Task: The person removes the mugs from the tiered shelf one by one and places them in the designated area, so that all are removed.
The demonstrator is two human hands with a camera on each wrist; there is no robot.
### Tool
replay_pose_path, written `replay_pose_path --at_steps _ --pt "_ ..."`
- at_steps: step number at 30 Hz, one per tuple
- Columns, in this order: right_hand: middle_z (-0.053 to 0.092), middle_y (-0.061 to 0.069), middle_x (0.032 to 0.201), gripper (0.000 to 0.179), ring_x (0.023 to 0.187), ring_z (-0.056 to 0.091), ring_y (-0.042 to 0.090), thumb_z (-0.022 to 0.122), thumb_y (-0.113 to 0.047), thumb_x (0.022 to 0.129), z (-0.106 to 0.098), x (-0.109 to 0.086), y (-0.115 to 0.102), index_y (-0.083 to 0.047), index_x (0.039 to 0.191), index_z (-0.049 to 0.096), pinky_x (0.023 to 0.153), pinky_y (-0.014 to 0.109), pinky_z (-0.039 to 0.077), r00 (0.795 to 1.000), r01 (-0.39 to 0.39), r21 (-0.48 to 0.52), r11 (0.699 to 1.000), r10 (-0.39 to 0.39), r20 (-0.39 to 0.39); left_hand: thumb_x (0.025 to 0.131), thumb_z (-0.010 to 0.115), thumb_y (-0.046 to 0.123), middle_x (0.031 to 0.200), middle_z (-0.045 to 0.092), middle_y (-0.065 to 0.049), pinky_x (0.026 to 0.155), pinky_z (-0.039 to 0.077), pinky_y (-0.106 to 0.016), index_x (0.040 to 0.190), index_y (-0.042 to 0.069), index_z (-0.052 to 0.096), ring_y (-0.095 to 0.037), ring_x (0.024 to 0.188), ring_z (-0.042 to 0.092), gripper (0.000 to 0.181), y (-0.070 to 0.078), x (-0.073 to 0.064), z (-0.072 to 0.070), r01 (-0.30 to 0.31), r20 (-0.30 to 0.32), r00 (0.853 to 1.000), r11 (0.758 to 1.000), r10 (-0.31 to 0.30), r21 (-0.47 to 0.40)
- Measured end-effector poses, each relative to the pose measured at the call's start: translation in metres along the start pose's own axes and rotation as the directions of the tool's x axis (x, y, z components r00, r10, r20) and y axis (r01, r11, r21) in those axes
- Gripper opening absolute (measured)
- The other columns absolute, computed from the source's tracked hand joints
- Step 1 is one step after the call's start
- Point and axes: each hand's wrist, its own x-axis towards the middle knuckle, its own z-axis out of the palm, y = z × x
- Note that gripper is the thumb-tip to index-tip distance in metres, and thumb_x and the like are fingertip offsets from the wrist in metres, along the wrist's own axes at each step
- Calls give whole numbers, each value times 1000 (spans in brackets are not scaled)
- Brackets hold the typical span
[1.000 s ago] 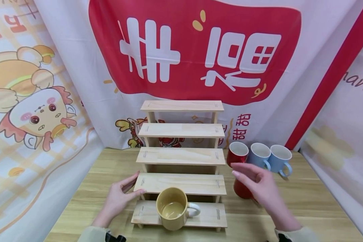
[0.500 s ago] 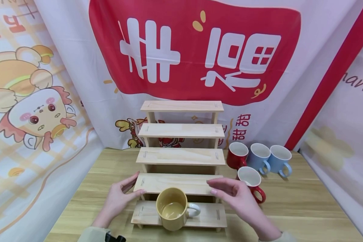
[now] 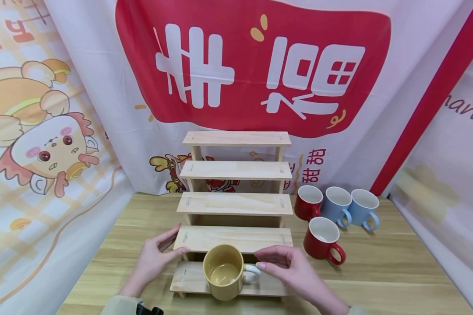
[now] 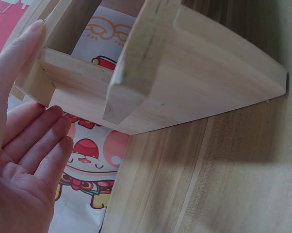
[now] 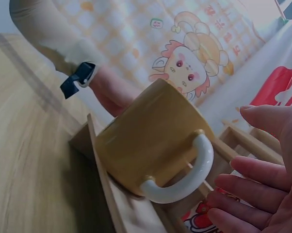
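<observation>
A yellow mug (image 3: 223,288) with a white handle (image 5: 185,182) stands upright on the lowest step of a wooden stepped display rack (image 3: 236,203). The handle points right. My right hand (image 3: 293,271) is just right of that handle, thumb and fingers apart with nothing between them; in the right wrist view its extended fingers (image 5: 250,187) are beside the mug. My left hand (image 3: 151,262) stays at the left end of the second-lowest step, thumb at the board's front corner and fingers by its rear edge. The left wrist view shows those fingers (image 4: 39,141) fairly straight against the board's end.
Right of the rack stand two red mugs, the front red mug (image 3: 319,245) and the rear red mug (image 3: 305,210). Two light-blue mugs, one blue mug (image 3: 331,210) and another blue mug (image 3: 358,213), stand beside them. Printed cloth (image 3: 339,144) hangs behind the wooden table (image 3: 398,271).
My right hand has moved left and toward me, from over the front red mug to the yellow mug's handle, uncovering the red mug. My left hand has not moved.
</observation>
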Motion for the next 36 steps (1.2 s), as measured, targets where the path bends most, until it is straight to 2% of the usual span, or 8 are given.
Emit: replay_pose_path --at_steps 9,21,27,36 --pt "74 9 114 30 101 71 18 75 -18 95 12 2 12 0 119 72 90 25 58 999 -37 39 999 36 20 74 92 34 146 53 -10 107 42 -30 143 7 56 -30 131 54 83 -1 0 0 3 0 1000 1000 -3 2" --pt "77 7 101 21 94 72 23 76 -19 95 24 1 15 -7 111 76 83 25 58 998 -51 42 998 49 34 75 91 34 146 53 -10 106 43 -31 143 6 56 -29 130 54 82 -2 0 0 0 -3 1000 1000 0 1" --pt "76 10 100 19 92 72 26 74 -16 96 27 1 14 -4 110 76 81 24 59 999 -28 55 998 27 26 75 91 34 146 53 -10 107 43 -32 144 6 56 -30 131 54 82 -3 0 0 5 -1 1000 1000 -5 -7" --pt "76 9 97 18 88 71 22 72 -18 98 29 4 22 -3 107 76 77 30 62 998 -60 44 997 60 -10 75 91 34 147 52 -10 107 43 -33 144 6 55 -30 131 53 82 -3 0 0 5 3 1000 1000 -5 -11"
